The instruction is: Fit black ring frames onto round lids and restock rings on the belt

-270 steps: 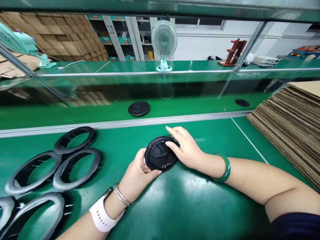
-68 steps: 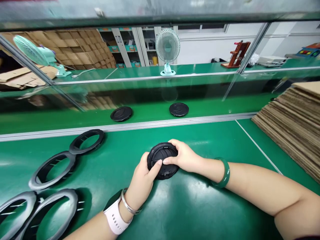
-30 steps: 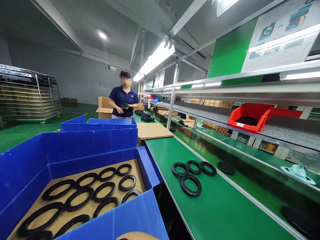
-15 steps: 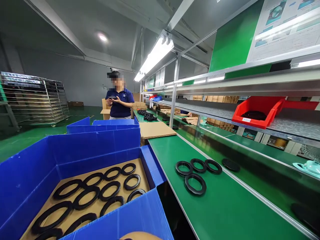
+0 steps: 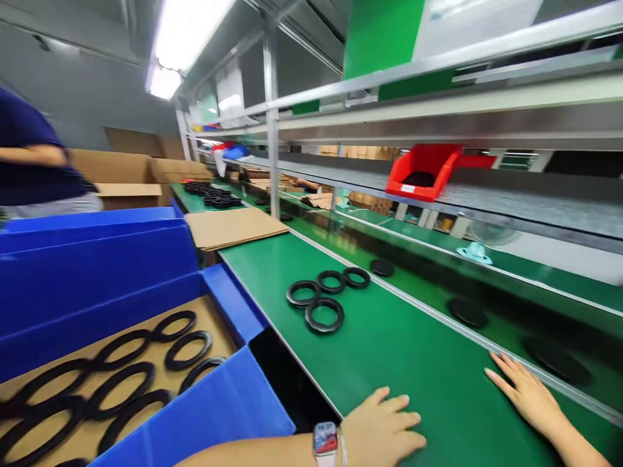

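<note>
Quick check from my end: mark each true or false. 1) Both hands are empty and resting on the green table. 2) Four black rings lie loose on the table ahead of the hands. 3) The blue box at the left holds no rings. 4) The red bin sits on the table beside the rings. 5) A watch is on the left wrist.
1) True: the left hand and right hand lie flat on the green table, holding nothing.
2) True: four black rings.
3) False: the blue box holds many rings on cardboard.
4) False: the red bin is up on a shelf.
5) True: watch.
</note>
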### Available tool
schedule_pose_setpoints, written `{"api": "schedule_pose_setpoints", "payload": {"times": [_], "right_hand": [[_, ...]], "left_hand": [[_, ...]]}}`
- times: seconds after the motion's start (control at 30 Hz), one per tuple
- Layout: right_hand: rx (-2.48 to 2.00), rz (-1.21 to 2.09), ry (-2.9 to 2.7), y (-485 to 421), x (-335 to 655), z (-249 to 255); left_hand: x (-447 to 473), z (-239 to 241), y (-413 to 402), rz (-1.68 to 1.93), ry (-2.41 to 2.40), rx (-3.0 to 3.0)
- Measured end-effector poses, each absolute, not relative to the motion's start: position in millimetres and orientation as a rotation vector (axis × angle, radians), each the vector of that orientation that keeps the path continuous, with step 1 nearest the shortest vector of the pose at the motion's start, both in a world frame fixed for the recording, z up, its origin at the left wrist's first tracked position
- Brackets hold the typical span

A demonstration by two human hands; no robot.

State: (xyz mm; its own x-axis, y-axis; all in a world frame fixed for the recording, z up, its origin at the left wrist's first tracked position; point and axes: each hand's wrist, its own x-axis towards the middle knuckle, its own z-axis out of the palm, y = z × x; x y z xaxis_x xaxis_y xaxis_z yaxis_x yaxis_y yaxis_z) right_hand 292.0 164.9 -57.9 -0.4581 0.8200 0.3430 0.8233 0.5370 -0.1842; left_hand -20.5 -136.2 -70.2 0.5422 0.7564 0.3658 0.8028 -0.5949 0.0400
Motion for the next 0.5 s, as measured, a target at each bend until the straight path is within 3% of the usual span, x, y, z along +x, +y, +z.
{"api": "schedule_pose_setpoints", "payload": {"times": [0.17,0.5], "right_hand": [[-1.639,0.012,-2.478,170.0,302.0,-75.9],[-1.683,-0.016,-2.540,159.5,293.1,-62.8]], "left_hand": [[-27.8,-46.8,-154.6,-0.766,-1.455,-2.761],[-27.4,-33.5,-155.9,-0.684,-1.485,-2.818]]}}
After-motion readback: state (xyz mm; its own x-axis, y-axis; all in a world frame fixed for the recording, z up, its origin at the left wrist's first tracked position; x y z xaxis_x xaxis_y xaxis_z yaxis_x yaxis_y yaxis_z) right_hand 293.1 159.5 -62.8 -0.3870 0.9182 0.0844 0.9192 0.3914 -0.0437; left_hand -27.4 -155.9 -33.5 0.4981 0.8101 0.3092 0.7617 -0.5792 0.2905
